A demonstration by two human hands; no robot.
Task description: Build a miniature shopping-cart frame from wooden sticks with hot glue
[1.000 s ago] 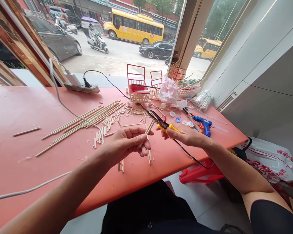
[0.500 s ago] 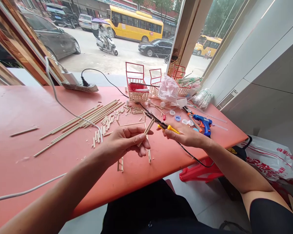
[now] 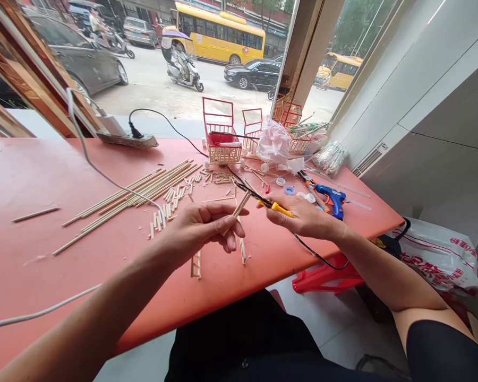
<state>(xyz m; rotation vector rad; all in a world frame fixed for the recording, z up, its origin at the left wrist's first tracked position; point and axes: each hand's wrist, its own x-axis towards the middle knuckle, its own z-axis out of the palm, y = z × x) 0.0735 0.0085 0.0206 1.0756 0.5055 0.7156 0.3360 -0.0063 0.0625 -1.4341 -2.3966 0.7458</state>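
My left hand [image 3: 205, 228] is closed round a small bundle of short wooden sticks [image 3: 240, 206] that point up and right. My right hand [image 3: 302, 216] grips a yellow-handled tool [image 3: 279, 208] with a black cable [image 3: 318, 257] trailing off the table edge; its dark tip lies close to the sticks' upper ends. Both hands hover over the red table [image 3: 32, 175] near its front edge. A small stick ladder piece [image 3: 196, 263] lies just below my left hand.
Long wooden sticks [image 3: 131, 193] and cut bits lie left of centre. Small red and wood cart models [image 3: 223, 135], a plastic bag [image 3: 274, 143] and bottle caps stand at the back. A blue glue gun [image 3: 331, 197] lies right. A power strip [image 3: 127, 139] and white cable [image 3: 43, 312] are at left.
Both hands have held their grip and barely shifted. The view has drifted a little, and traffic outside the window has moved.
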